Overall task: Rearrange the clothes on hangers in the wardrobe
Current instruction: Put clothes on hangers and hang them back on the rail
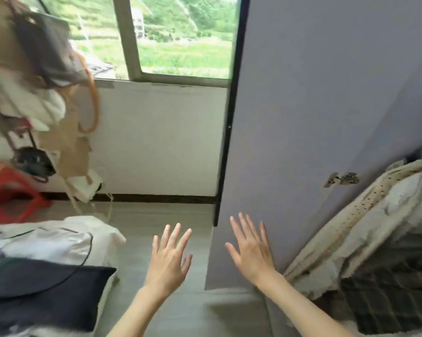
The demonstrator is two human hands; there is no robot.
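— Where are the clothes?

— Off to the right of the right hand's fingers, inside the wardrobe: a bundle of hanging garments, cream and lacy on the outer edge, with one dark quilted piece below. I can't count the separate garments, and no hanger shows plainly.

— And the wardrobe itself?

— One open door, grey-lilac, with one metal hinge above and to the right of the fingertips.

— How many hands?

— Two, both bare. The left hand is raised over the floor with its fingers straight and spread, holding nothing. The right hand has its fingers splayed too, in front of the lower part of the door; whether it touches the door I cannot tell.

— What lies to the left of the left fingers?

— A bed with one white pillow and one black pillow. Farther up and left, one red plastic stool and a blurred cluster of hanging bags, too smeared to count.

— Beyond the fingertips?

— A white wall under one window with greenery outside.
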